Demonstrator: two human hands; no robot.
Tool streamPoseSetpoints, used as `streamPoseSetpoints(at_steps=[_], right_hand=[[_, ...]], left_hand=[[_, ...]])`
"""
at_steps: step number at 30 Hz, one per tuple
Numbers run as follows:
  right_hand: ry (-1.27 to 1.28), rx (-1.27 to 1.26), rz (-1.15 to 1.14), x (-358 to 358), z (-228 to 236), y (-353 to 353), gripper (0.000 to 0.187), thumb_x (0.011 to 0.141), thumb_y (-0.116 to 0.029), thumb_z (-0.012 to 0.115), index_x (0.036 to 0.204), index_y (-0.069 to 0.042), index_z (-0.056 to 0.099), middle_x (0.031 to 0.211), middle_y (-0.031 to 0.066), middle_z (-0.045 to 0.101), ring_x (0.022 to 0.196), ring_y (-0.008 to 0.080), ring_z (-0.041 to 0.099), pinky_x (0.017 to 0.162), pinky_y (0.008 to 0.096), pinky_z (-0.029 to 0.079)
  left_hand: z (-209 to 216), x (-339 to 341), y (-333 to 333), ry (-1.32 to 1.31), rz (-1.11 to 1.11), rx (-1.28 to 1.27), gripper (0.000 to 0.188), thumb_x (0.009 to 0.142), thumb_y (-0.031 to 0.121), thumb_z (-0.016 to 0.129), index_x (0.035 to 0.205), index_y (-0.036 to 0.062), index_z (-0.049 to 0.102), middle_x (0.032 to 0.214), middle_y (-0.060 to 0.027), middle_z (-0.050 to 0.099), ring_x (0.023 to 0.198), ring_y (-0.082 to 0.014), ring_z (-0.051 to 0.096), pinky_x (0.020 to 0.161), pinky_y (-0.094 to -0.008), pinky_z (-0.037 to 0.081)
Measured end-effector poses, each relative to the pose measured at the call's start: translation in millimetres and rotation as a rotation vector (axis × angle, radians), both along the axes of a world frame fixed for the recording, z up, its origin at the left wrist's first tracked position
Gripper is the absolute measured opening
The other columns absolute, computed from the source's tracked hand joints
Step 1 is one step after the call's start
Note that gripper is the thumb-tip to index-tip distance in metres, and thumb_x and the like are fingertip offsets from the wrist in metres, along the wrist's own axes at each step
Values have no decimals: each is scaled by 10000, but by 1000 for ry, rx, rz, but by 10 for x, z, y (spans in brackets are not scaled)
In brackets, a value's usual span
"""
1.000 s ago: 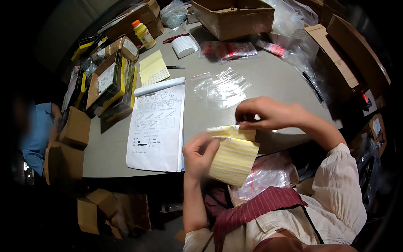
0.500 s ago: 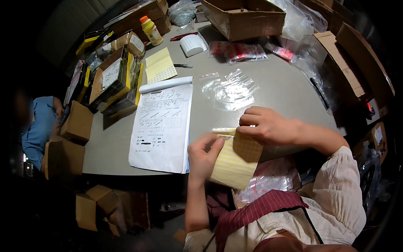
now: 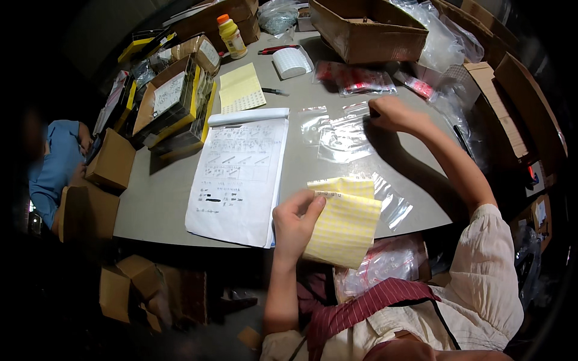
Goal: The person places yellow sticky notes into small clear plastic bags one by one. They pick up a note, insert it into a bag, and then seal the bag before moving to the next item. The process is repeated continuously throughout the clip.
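My left hand [image 3: 295,225] pinches a folded yellow sheet of small labels [image 3: 346,228] between thumb and fingers, over the near edge of the table. Part of the sheet bends back on itself, with a row of small printed labels along the fold. My right hand [image 3: 391,114] is stretched out, fingers curled, at the far right corner of some overlapping clear zip bags [image 3: 343,139]. Whatever its fingertips hold is hidden. Another clear bag [image 3: 392,203] lies beside the sheet, partly behind it.
A handwritten notepad [image 3: 238,180] lies left of the sheet. Beyond it are another yellow label sheet [image 3: 241,87], a pen [image 3: 276,91] and a white label roll [image 3: 292,63]. Boxes [image 3: 174,102] line the left; a large carton [image 3: 370,33] stands behind. A person in blue [image 3: 57,168] is far left.
My right hand has left the yellow sheet and moved away to the far right corner of the clear bags. The left hand still holds the sheet. A bag beside it now shows.
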State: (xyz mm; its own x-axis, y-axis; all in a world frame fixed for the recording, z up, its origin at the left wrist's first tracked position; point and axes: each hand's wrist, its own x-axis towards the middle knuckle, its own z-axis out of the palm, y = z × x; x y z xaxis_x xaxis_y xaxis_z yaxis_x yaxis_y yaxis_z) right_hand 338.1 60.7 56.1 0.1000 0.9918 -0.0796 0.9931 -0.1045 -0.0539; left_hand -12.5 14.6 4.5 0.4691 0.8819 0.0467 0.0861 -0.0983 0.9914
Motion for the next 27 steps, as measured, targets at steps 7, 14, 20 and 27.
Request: streamPoseSetpoints(at_steps=[7,14,20,27], right_hand=[[253,22,241,-220,204,-96,283,877,-218,763,982,11,632,880,199,677,817,346,654,747,431,506],[210,246,341,-428,-206,-92,118,847,-36,625,919,42,573,944,247,653,944,459,630,801,528,499],[9,196,60,-204,-40,-249,322,908,-243,743,960,26,572,967,228,666,925,424,651,779,483,502],[789,-245,442,-726,331,-687,311,893,-206,747,1081,23,654,963,211,700,853,338,678,763,440,521]], left_hand=[[23,-7,-31,-51,37,-2,190,933,122,732,948,-67,708,826,-80,732,787,-101,657,723,-270,524],[-23,-16,-11,-93,34,-35,189,937,119,732,974,-65,708,844,-69,733,796,-99,656,726,-261,521],[15,-7,-30,-105,11,-16,174,934,116,732,968,-54,713,846,-67,735,785,-107,658,723,-267,523],[10,-8,-19,13,10,160,177,918,124,734,980,-42,723,856,-113,742,777,-170,693,736,-303,538]])
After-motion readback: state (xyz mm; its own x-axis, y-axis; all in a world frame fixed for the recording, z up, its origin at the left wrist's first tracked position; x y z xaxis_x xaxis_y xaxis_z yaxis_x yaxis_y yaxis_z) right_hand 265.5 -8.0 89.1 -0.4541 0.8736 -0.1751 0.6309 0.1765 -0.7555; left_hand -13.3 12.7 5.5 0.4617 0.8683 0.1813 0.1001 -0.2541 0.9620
